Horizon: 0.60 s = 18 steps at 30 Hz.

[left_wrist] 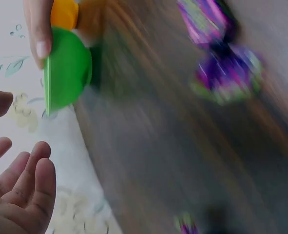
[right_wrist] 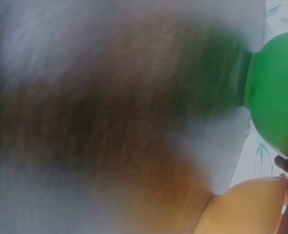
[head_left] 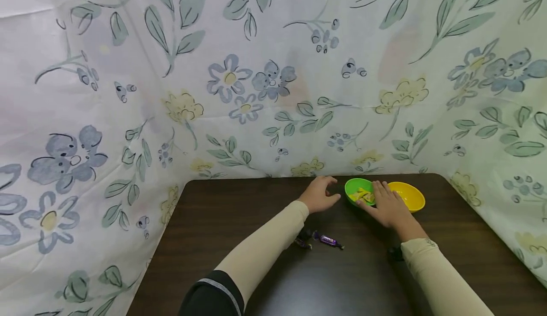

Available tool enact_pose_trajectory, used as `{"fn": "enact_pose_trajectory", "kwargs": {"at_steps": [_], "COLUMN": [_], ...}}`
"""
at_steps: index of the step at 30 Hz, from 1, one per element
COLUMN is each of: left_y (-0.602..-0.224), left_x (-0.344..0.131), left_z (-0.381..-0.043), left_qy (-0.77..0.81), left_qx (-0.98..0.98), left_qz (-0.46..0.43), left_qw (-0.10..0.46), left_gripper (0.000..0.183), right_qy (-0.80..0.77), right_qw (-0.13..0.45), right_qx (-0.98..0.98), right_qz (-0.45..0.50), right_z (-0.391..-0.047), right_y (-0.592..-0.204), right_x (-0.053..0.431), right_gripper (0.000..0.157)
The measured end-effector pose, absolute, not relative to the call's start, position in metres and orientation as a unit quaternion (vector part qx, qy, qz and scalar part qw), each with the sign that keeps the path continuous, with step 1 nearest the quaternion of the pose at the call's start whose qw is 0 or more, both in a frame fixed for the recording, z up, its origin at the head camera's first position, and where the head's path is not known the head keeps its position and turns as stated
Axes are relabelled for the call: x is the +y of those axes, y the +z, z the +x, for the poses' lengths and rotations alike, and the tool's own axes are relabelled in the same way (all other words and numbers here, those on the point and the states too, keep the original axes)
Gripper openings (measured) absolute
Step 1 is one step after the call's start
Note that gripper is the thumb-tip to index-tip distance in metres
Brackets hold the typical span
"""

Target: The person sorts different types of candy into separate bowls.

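A green bowl with several small yellow pieces in it stands near the table's back edge. Right beside it is a yellow bowl. My right hand lies over the green bowl's right side, its fingers straight and its fingertips at the rim. Just left of that bowl, my left hand hangs with bent, spread fingers and holds nothing. In the left wrist view its fingers are apart from the bowl. Nearer the front lie purple-wrapped candies, partly hidden by the left forearm.
The dark brown table ends at a floral cloth hanging behind it and along both sides. A small dark object shows beside the right sleeve.
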<state>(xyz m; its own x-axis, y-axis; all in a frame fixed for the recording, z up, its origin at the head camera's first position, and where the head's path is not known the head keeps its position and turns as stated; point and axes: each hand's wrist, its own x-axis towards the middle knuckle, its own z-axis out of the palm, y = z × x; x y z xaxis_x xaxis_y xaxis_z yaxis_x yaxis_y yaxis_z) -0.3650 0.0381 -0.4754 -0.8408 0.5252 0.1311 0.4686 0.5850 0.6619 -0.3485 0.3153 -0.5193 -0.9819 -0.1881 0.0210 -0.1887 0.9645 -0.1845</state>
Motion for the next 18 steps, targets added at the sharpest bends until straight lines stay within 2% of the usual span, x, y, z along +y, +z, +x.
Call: {"fn": "enact_pose_trajectory", "kwargs": {"at_steps": [8,18], "left_y": [-0.451,-0.438], "left_x": [-0.030,-0.101], "left_z": [-0.348,-0.324], "left_qy": [0.251,0.253], "left_qx": [0.921,0.930], "left_qz": [0.297,0.268], "left_qw": [0.020,-0.009], "left_gripper": [0.049,0.051], "right_qy": [0.095,0.086], "right_qw": [0.002,0.016], "right_qx": [-0.990,-0.990], "right_qz": [0.103,0.107], "right_z": [-0.344,-0.338], "right_y": [-0.513,-0.500], "right_x": [0.313,0.306], "right_gripper": [0.107,0.104]}}
